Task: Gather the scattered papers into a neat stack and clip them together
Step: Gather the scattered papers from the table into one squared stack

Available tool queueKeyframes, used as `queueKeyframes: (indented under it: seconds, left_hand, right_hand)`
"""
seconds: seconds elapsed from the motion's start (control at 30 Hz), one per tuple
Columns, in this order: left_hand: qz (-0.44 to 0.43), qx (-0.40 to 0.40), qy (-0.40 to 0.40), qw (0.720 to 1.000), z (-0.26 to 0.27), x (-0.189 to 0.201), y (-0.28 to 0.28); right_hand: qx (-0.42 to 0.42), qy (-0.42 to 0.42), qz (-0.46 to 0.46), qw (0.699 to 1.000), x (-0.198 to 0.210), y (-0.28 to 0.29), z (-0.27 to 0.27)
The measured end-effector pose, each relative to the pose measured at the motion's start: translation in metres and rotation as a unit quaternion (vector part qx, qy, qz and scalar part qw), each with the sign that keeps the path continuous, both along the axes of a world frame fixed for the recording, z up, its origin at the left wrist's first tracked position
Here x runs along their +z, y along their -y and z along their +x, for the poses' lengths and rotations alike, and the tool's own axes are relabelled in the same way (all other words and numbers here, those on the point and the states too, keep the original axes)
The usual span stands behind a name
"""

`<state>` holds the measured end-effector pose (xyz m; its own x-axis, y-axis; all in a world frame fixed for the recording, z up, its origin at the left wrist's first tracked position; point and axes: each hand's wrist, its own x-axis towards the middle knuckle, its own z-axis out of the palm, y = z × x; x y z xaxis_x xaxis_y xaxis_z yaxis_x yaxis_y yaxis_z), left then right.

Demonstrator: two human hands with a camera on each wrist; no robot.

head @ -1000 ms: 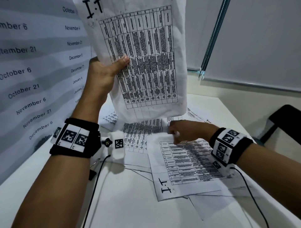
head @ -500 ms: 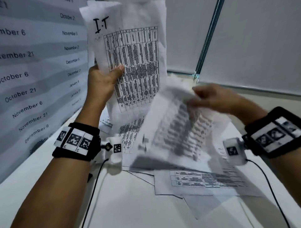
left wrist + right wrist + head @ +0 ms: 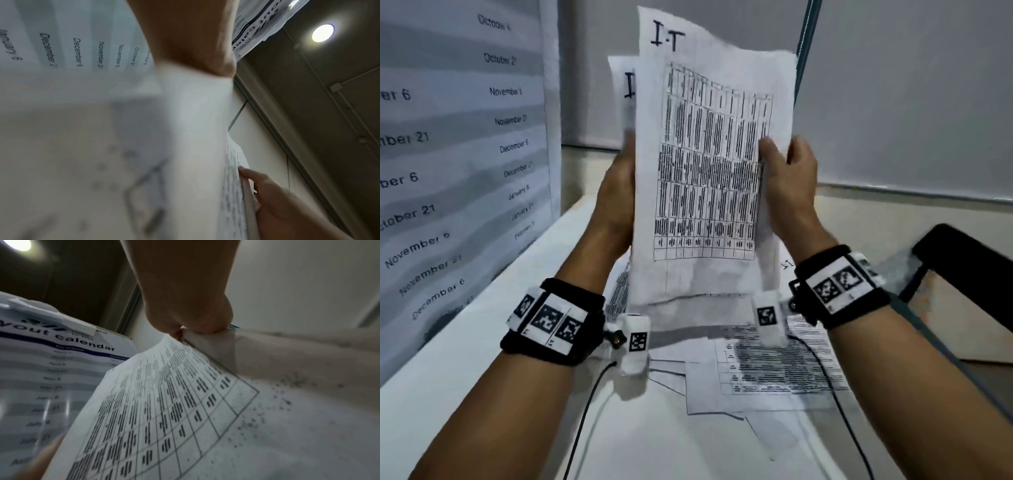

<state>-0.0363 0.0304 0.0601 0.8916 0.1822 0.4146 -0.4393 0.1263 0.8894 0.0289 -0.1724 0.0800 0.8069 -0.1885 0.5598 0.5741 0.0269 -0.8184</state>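
Above the white table (image 3: pixel 524 404), thin, slightly crumpled printed sheets (image 3: pixel 709 164) with black grid tables stand upright. Left hand (image 3: pixel 616 202) grips their left edge, right hand (image 3: pixel 787 185) pinches the right edge; more sheets (image 3: pixel 767 373) lie flat below.

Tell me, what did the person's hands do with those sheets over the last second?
The right hand pinched a sheet off the table, swept it up and laid it in front of the held papers, so it now grips their right edge. The left hand kept its hold on the left edge throughout. Other loose papers still lie scattered on the table.
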Motion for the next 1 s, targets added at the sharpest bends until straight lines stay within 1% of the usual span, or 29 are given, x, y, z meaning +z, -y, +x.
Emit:
queueKeyframes:
  seconds: [0.03, 0.07, 0.1, 0.13, 0.17, 0.23, 0.3, 0.37, 0.43, 0.47, 0.5, 0.6, 0.67, 0.73, 0.8, 0.83, 0.87, 0.9, 0.93, 0.97, 1.0]
  left_hand:
    - [-0.042, -0.032, 0.014, 0.999, -0.006, 0.002, 0.002]
    - [-0.062, -0.045, 0.019, 0.997, -0.008, 0.004, 0.000]
    - [-0.038, -0.037, 0.026, 0.998, -0.008, 0.005, -0.002]
    - [0.020, 0.007, 0.028, 0.999, -0.005, 0.005, -0.007]
    - [0.082, 0.050, 0.034, 0.995, -0.002, 0.005, -0.011]
    - [0.134, 0.089, 0.043, 0.986, 0.004, 0.001, -0.017]
    - [0.110, 0.060, 0.030, 0.992, 0.010, -0.006, -0.024]
    - [0.106, 0.009, -0.006, 0.994, 0.014, -0.020, -0.030]
    - [0.155, -0.030, -0.044, 0.987, 0.018, -0.035, -0.031]
    - [0.175, -0.038, -0.046, 0.983, 0.020, -0.039, -0.029]
    - [0.183, -0.035, -0.044, 0.982, 0.020, -0.038, -0.028]
    - [0.152, 0.003, -0.035, 0.988, 0.018, -0.026, -0.028]
    - [0.166, 0.012, -0.032, 0.986, 0.020, -0.024, -0.031]
    - [0.192, 0.027, -0.054, 0.979, 0.023, -0.029, -0.033]
    - [0.195, 0.076, -0.058, 0.976, 0.025, -0.030, -0.036]
    - [0.183, 0.104, -0.053, 0.976, 0.027, -0.029, -0.040]
    - [0.159, 0.134, -0.045, 0.977, 0.026, -0.024, -0.043]
    - [0.131, 0.166, -0.031, 0.977, 0.024, -0.018, -0.048]
    - [0.104, 0.197, -0.012, 0.975, 0.022, -0.012, -0.056]
    - [0.078, 0.220, 0.005, 0.972, 0.020, -0.006, -0.063]
    - [0.061, 0.237, 0.021, 0.969, 0.016, 0.000, -0.071]
  right_hand:
    - [-0.031, 0.013, -0.002, 0.999, -0.004, -0.002, 0.000]
    - [-0.055, 0.034, -0.005, 0.998, -0.006, -0.004, -0.004]
    - [-0.071, 0.063, -0.002, 0.996, -0.006, -0.005, -0.006]
    - [-0.071, 0.092, 0.001, 0.993, -0.006, -0.005, -0.007]
    - [-0.054, 0.112, 0.009, 0.992, -0.007, -0.006, -0.009]
    - [-0.003, 0.116, 0.023, 0.993, -0.013, -0.004, -0.008]
    - [0.027, 0.067, 0.002, 0.997, -0.025, -0.001, -0.007]
    - [0.056, -0.011, -0.033, 0.998, -0.040, 0.003, -0.008]
    - [0.076, -0.068, -0.075, 0.992, -0.054, 0.006, -0.005]
    - [0.075, -0.073, -0.086, 0.991, -0.058, 0.007, -0.005]
    - [0.075, -0.068, -0.086, 0.991, -0.058, 0.007, -0.005]
    - [0.079, -0.040, -0.054, 0.995, -0.051, 0.010, -0.001]
    - [0.099, -0.042, -0.051, 0.993, -0.053, 0.011, 0.005]
    - [0.148, -0.088, -0.066, 0.983, -0.060, 0.012, 0.011]
    - [0.224, -0.143, -0.078, 0.961, -0.068, 0.015, 0.021]
    - [0.252, -0.161, -0.098, 0.949, -0.071, 0.016, 0.026]
    - [0.266, -0.175, -0.138, 0.938, -0.073, 0.018, 0.032]
    - [0.262, -0.187, -0.201, 0.925, -0.074, 0.020, 0.038]
    - [0.251, -0.191, -0.279, 0.907, -0.075, 0.018, 0.044]
    - [0.223, -0.185, -0.373, 0.881, -0.074, 0.014, 0.048]
    - [0.189, -0.163, -0.472, 0.846, -0.077, 0.007, 0.053]
